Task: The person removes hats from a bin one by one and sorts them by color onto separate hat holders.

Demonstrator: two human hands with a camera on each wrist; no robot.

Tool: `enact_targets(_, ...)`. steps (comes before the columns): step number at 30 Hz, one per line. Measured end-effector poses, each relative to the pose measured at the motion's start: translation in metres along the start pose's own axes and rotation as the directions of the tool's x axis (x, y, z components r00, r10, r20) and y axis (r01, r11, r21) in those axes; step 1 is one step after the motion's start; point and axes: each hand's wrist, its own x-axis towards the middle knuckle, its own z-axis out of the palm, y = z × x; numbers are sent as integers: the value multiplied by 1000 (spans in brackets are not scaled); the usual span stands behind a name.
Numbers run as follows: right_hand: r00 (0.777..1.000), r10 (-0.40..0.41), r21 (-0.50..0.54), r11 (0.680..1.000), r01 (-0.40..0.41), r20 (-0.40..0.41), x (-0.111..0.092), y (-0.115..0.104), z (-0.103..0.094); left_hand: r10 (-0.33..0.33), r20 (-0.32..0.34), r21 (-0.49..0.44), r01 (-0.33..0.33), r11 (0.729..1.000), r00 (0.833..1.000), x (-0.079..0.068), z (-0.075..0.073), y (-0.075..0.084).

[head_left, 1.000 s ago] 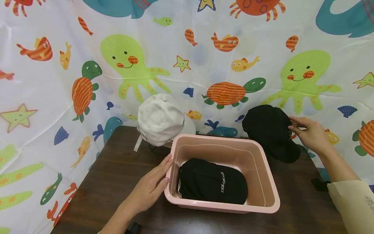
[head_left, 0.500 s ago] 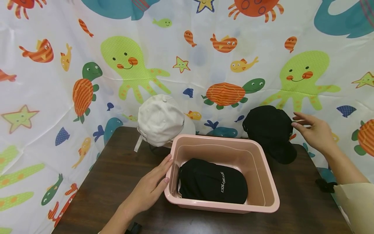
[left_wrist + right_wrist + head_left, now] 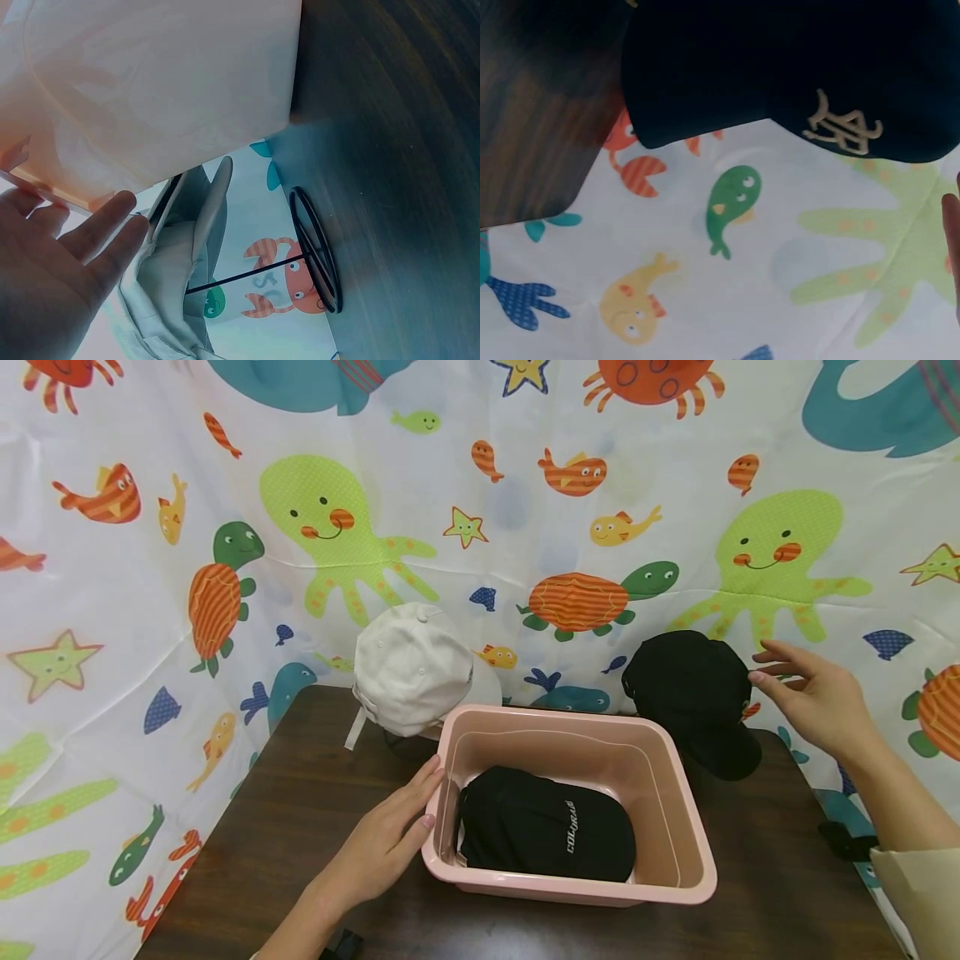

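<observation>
- Black cloth baseball cap (image 3: 684, 683), just left of the right hand (image 3: 821, 702): probably light, soft-crowned (stiffer brim (image 3: 731, 753)), best held there.
- Right hand loosely extended, gripping nothing; contact unclear.
- Left hand (image 3: 378, 839), fingers straight, touching the pink plastic tub (image 3: 555, 745).

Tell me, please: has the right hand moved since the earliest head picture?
Yes, the right hand has shifted slightly rightward against the octopus print behind it.

A cloth-screened corner, whether in a home or a studio cannot be told: a white fabric sheet printed with colourful cartoon sea animals (image 3: 435, 477) hangs beyond the left hand (image 3: 382, 839) and right hand (image 3: 817, 702), turning along the left hand's outer side, around a dark-brown wood-grained desk (image 3: 300, 802) below the left hand.
</observation>
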Motion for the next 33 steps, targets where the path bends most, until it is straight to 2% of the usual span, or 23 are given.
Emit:
enact_targets(10, 998, -57, 14, 998, 57, -11, -11, -28, 0, -8, 7, -6, 8, 1000, 1000, 0, 1, 1)
enact_targets(13, 994, -104, 38, 994, 105, -35, -15, -36, 2, -10, 7, -11, 10, 1000, 1000, 0, 1, 1)
enact_targets(16, 980, -187, 62, 979, 192, -73, -17, -42, 6, -10, 7, -8, 11, 1000, 1000, 0, 1, 1)
enact_targets(20, 949, -296, 88, 948, 306, -111, -19, -50, 11, -12, 6, -5, 12, 1000, 1000, 0, 1, 1)
enact_targets(26, 927, -356, 98, 925, 367, -118, -24, -59, 20, -15, 6, -7, 15, 1000, 1000, 0, 1, 0)
enact_targets(33, 903, -415, 26, 907, 420, -113, -30, -69, 32, -15, 7, -7, 15, 1000, 1000, 0, 1, 0)
